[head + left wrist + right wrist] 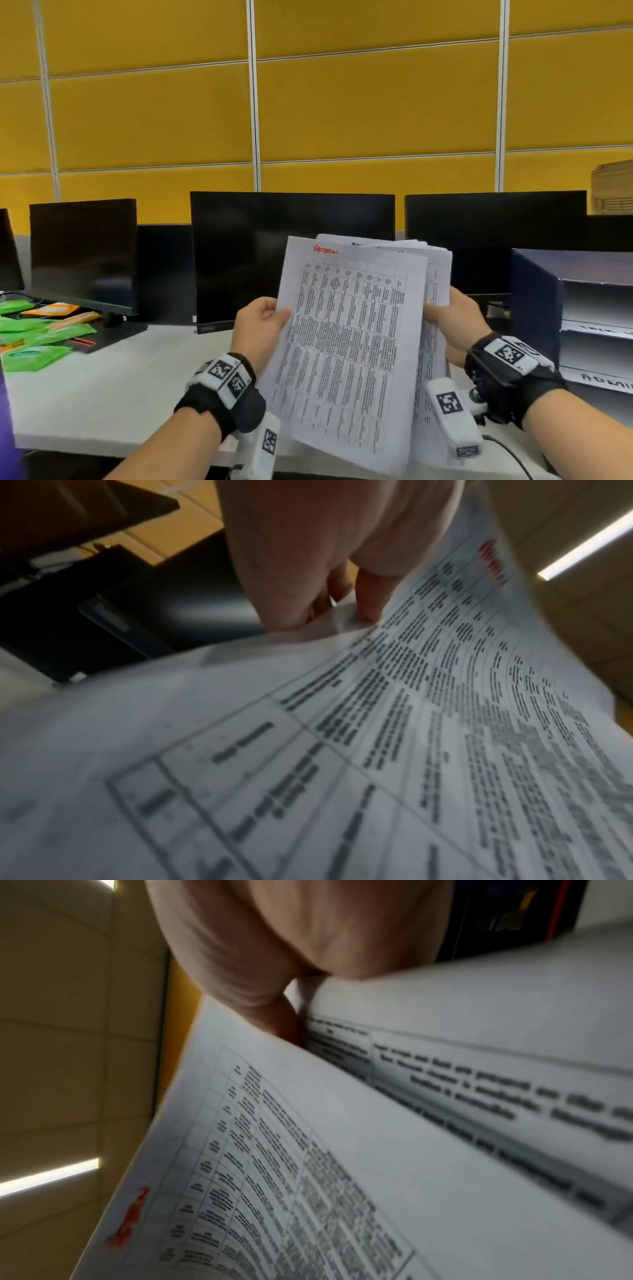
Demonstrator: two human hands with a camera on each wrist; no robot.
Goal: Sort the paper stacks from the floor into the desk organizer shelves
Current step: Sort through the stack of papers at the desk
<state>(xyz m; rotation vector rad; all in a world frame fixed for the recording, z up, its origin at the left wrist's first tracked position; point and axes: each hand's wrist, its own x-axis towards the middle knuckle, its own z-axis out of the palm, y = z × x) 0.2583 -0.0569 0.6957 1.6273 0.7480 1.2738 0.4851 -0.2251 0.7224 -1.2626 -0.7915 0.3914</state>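
Note:
I hold printed papers upright above the desk edge. My left hand (263, 318) pinches the left edge of the front sheet (346, 342), a table of small print with red writing at its top. In the left wrist view the left hand (342, 607) grips that sheet (377, 737). My right hand (448, 318) grips the rest of the paper stack (436, 274) behind it, thumb on the front. In the right wrist view the right hand (291, 1010) clasps the stack (479, 1031), with the front sheet (308, 1177) fanned away. The dark blue desk organizer (534, 301) stands at the right, with white labelled shelves (596, 332).
Three black monitors (291, 253) line the back of the white desk (113, 387), before a yellow partition wall. Green and orange packets (37, 335) lie at the left. A cardboard box (613, 185) sits at the far right. A black cable (507, 448) trails by the desk's front edge.

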